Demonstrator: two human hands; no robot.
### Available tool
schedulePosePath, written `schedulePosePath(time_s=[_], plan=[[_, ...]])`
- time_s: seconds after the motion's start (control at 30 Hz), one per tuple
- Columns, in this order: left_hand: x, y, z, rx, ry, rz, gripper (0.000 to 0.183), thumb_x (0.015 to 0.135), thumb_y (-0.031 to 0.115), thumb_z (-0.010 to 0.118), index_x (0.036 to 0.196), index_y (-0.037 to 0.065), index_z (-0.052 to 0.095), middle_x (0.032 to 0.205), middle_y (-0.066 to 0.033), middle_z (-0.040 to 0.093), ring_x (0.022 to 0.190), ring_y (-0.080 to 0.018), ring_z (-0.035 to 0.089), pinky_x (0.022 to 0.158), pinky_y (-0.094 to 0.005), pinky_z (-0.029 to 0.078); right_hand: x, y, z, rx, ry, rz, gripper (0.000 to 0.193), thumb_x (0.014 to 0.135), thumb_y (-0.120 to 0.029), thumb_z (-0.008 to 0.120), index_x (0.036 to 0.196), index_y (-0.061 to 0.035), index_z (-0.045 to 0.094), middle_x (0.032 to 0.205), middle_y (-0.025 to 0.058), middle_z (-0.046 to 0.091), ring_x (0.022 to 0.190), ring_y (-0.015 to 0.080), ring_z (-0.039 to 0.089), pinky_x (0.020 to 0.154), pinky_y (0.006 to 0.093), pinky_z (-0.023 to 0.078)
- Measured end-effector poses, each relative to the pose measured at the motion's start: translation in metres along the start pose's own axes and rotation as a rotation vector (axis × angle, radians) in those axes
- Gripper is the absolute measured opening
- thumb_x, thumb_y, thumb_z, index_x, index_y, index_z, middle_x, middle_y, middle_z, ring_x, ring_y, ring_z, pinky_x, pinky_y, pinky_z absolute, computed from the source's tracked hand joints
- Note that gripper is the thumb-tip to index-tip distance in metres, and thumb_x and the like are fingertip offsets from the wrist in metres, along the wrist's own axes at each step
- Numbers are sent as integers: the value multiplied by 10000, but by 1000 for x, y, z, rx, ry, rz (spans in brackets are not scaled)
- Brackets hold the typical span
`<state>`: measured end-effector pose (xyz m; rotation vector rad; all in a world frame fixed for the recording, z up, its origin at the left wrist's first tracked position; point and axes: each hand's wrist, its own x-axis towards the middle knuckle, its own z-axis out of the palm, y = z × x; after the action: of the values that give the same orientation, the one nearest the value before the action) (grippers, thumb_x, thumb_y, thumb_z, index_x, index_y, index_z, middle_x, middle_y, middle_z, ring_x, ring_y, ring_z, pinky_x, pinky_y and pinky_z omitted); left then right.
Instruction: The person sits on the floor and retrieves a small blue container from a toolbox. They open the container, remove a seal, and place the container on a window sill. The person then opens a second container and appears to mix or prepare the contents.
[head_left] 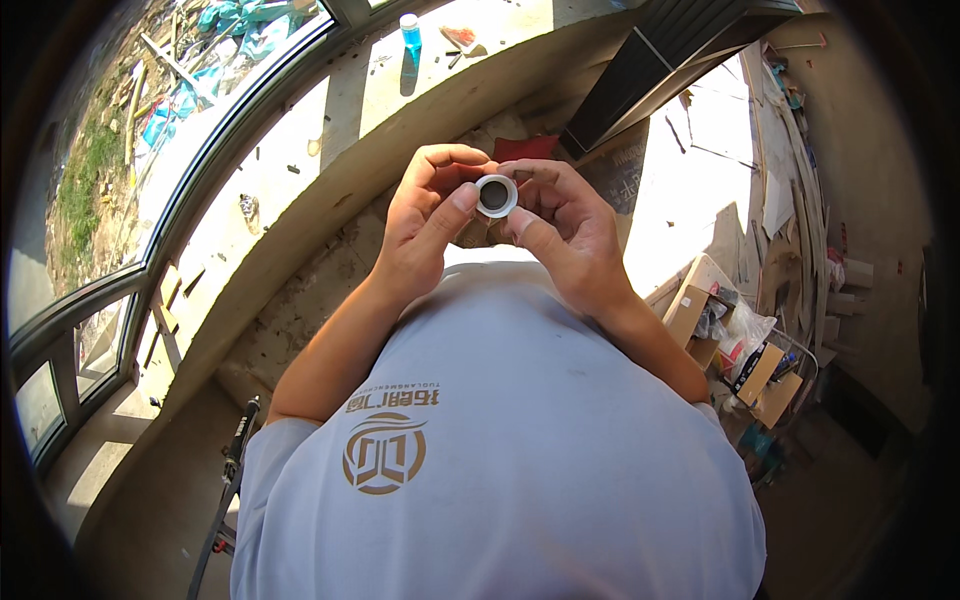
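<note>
Held out in front of my chest is a small round piece with a white ring-shaped rim (496,214) and a dark grey centre. Its kind is too small to make out. My left hand (422,228) pinches it from the left, the thumb lying against the rim and the fingers curled behind. From the other side my right hand (577,232) grips it the same way, thumb at the lower right of the rim. The fingertips at the back of the piece are partly hidden.
A bottle of blue liquid (410,33) stands on the sunlit concrete ledge (290,130) at the far left, beside the window frame (190,190). Dark long panels (640,75) lean at the far right. Opened cardboard boxes (752,372) with plastic-wrapped items sit at right.
</note>
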<state>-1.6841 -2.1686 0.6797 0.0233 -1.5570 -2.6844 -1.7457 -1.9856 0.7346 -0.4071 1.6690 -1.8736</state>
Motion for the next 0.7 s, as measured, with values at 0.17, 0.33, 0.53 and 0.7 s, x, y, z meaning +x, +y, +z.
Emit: schedulePosePath(time_s=[0.17, 0.33, 0.53, 0.7], plan=[[2, -1, 4, -28, -48, 17, 331, 1109, 199, 562, 1384, 18, 530, 1271, -88, 631, 1168, -157, 621, 969, -311, 542, 0, -2, 1, -28, 47, 64, 310, 1004, -56, 683, 1293, -21, 574, 893, 27, 671, 800, 57, 618, 724, 222, 509], [1, 6, 8, 100, -135, 97, 353, 1110, 189, 554, 1389, -28, 564, 1358, -124, 556, 1174, -197, 624, 959, -336, 589, 0, -3, 0, 26, 105, 91, 241, 1006, -75, 704, 1199, -19, 570, 877, 41, 704, 754, 64, 645, 696, 220, 523], [2, 5, 10, 245, -174, 166, 437, 1110, 166, 544, 1498, -33, 521, 1411, -141, 500, 1202, -214, 609, 973, -351, 589, -1, -3, 1, 73, 125, 101, 228, 1010, -78, 701, 1194, -34, 574, 880, 53, 729, 746, 70, 665, 656, 215, 520], [1, 4, 10, 292, -187, 176, 450, 1113, 168, 540, 1519, -22, 512, 1405, -142, 507, 1186, -212, 611, 956, -341, 576, -1, -3, -1, 17, 114, 123, 223, 1017, -75, 677, 1203, -27, 564, 895, 62, 731, 751, 77, 674, 645, 216, 522]])
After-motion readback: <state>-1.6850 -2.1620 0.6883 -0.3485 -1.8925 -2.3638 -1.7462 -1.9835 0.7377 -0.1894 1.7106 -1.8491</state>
